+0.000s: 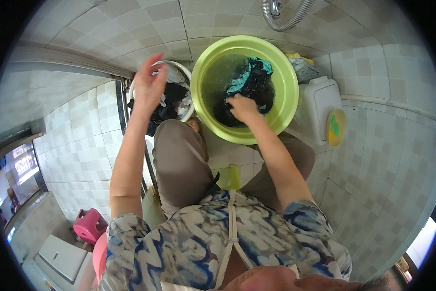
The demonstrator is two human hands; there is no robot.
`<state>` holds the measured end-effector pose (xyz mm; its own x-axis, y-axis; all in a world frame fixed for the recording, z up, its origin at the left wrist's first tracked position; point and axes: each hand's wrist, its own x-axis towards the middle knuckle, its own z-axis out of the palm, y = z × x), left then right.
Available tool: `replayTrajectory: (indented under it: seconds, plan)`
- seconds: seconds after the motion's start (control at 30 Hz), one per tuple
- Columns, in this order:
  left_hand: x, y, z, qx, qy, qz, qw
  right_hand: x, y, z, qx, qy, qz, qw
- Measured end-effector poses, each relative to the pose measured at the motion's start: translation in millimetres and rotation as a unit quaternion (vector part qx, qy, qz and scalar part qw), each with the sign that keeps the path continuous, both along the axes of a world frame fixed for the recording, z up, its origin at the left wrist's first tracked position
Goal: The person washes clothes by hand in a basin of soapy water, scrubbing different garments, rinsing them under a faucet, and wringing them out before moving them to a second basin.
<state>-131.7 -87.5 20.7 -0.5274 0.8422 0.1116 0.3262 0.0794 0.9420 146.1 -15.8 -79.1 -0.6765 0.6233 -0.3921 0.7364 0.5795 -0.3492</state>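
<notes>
A large yellow-green basin (292, 89) stands before my knees with water in it. Wet black clothing with a teal patterned part (250, 77) lies in the water. My right hand (243, 107) reaches into the basin, its fingers curled on the black garment (256, 86). To the left, my left hand (151, 86) is raised above a white tub (187, 112), fingers apart and holding nothing. Dark and pale clothes (175, 92) fill that tub, partly hidden by my left hand and forearm.
A lidded white bin (323, 92) stands right of the basin, with a small yellow-green dish (336, 127) on its near side. A metal hose (295, 20) hangs above. Pink plastic stools (90, 226) stand at the lower left. Tiled walls enclose the space.
</notes>
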Motion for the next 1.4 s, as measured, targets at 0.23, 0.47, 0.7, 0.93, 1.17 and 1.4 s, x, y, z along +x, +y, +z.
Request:
replayTrajectory:
  seconds: [0.23,0.47,0.7,0.93,1.17,1.4]
  plan:
    - [114,70,63,0.051,-0.17,-0.137,0.974,9,38,-33,-0.059,-0.225,-0.024,0.972]
    - [120,92,-41,-0.042,-0.134,-0.073,0.987,-2,55,-6,-0.007,-0.043,-0.353,0.934]
    - [98,102,-46,-0.101,0.022,-0.082,0.991,-40,90,43,-0.049,0.1,-0.262,0.959]
    - [97,102,-38,-0.115,0.01,-0.069,0.991,-19,102,-8,0.029,0.011,-0.209,0.977]
    - [100,99,-42,-0.165,0.051,-0.114,0.978,-43,16,-70,0.074,-0.189,0.074,0.976]
    - [112,98,-54,-0.22,0.144,-0.182,0.948,22,66,-92,-0.226,0.285,-0.338,0.868]
